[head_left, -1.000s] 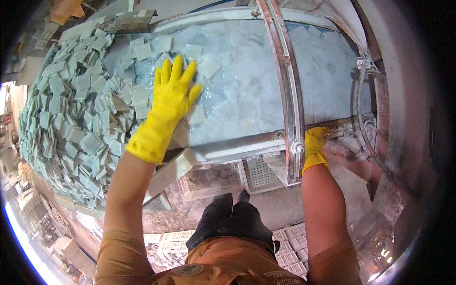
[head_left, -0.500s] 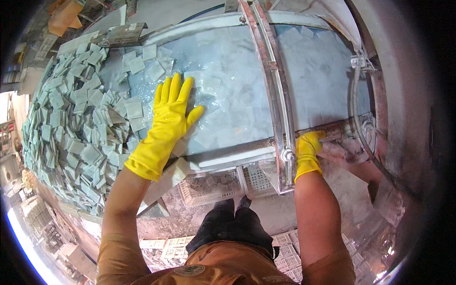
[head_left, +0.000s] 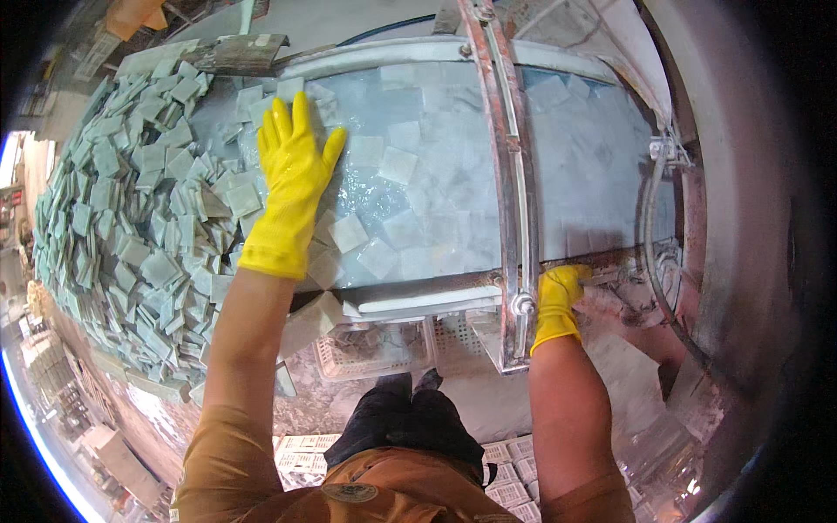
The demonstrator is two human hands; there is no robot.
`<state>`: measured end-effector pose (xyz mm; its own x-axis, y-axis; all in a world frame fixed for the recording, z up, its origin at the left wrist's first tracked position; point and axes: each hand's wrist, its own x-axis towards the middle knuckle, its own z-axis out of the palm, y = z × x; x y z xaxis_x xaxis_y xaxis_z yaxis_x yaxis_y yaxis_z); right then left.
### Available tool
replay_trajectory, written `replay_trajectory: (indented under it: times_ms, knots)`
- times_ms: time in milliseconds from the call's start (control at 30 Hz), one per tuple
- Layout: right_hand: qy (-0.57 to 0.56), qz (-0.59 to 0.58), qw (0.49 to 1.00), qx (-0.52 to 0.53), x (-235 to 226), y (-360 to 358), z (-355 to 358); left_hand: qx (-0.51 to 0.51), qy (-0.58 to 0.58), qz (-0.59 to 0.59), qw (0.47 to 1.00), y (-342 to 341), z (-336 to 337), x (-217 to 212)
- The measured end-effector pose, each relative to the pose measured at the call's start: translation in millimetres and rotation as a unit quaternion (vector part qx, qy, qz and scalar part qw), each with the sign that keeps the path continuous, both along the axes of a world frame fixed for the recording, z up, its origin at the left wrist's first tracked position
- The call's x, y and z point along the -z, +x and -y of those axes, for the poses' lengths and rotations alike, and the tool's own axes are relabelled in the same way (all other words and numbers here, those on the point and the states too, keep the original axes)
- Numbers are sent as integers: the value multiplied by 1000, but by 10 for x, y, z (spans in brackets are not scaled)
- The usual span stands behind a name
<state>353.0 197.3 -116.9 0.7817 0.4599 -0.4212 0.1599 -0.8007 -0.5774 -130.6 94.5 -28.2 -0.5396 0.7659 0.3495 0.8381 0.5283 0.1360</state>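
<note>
1. the left hand (head_left: 292, 187) lay flat and spread, fingers apart, palm down on the wet tray surface (head_left: 436, 166); it clamped nothing; it only pressed on the loose square tiles (head_left: 349, 234) under and beside it.
2. those tiles lay touching the palm and just to its right, scattered flat in a thin layer; the big heap of tiles (head_left: 131, 218) rose to the left of the same hand, so the hand sat between heap and thin layer.
3. the hand's long axis ran from wrist near the tray's near rim (head_left: 418, 296) up toward the far rim, roughly parallel to the metal crossbar (head_left: 506, 174).
4. the right hand (head_left: 558, 301) rested past that crossbar at the near rim, fingers curled together against the frame; whether it gripped something i could not tell.
5. the left hand was plainly the nearer to the tiles; the right stood well apart, with the crossbar between.
</note>
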Motion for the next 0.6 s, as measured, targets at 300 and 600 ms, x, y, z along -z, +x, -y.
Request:
replay_trajectory:
  times_ms: [300, 600]
  knots:
    - [82, -104, 983, 125, -137, -61, -33, 159, -113, -10, 981, 4, 119, -73]
    - [99, -114, 977, 152, -193, -162, -12, 167, -94, 4, 982, 64, -55, -146]
